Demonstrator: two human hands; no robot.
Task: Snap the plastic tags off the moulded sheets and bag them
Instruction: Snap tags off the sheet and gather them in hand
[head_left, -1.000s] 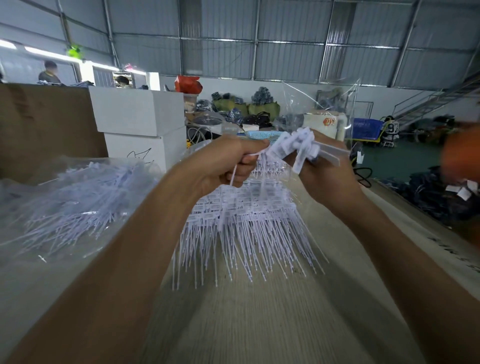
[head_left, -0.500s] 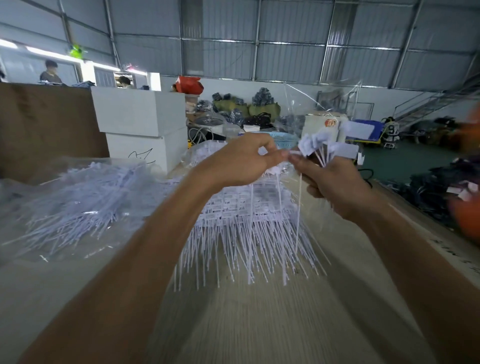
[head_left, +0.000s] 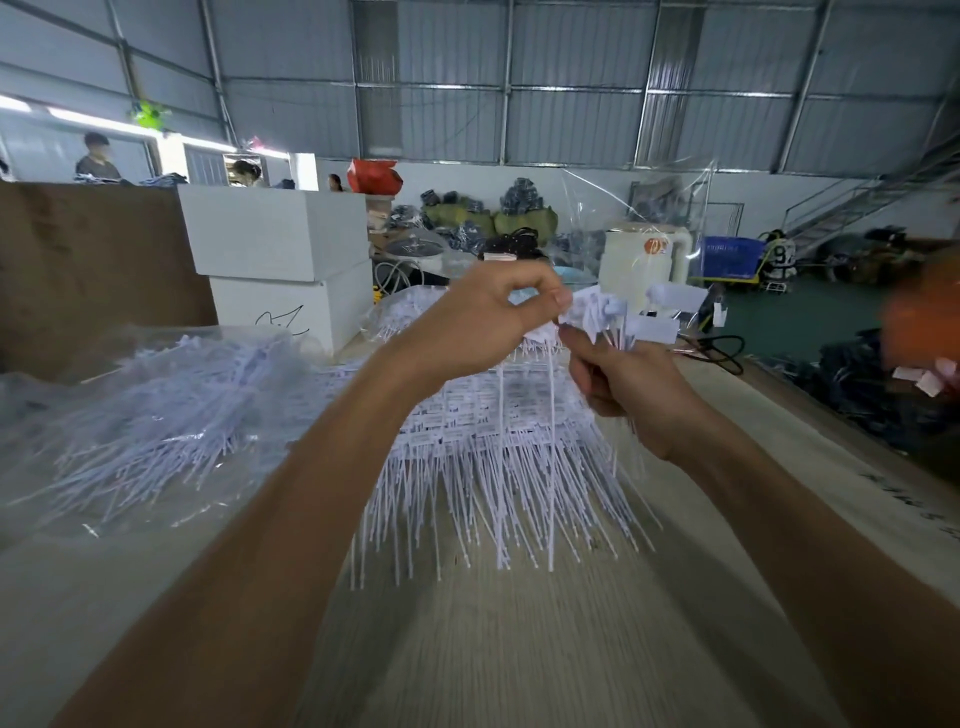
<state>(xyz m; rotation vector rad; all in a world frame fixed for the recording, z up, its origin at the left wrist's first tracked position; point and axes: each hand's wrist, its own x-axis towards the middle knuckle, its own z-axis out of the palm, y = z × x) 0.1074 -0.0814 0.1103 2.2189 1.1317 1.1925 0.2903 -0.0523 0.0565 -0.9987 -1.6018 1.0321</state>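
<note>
A stack of white moulded tag sheets (head_left: 498, 447) lies on the wooden table, their thin tails fanning toward me. My right hand (head_left: 631, 387) grips a bunch of loose white tags (head_left: 628, 317) by their stems, heads upward, above the stack. My left hand (head_left: 493, 312) is raised beside it and pinches the head of one tag between thumb and forefinger, right against the bunch. A clear plastic bag (head_left: 639, 223) stands open behind the hands. Long tails hang down from the held tags over the stack.
A clear bag full of white tags (head_left: 150, 410) lies at the left on the table (head_left: 519, 649). White boxes (head_left: 280, 260) and a brown board (head_left: 88, 270) stand behind it. An orange blurred shape (head_left: 924, 317) is at the right edge. People stand far back left.
My right hand has turned the bunch of tags upright and both hands have risen slightly. My left hand went from gripping a tag's stem to pinching a tag head at the bunch.
</note>
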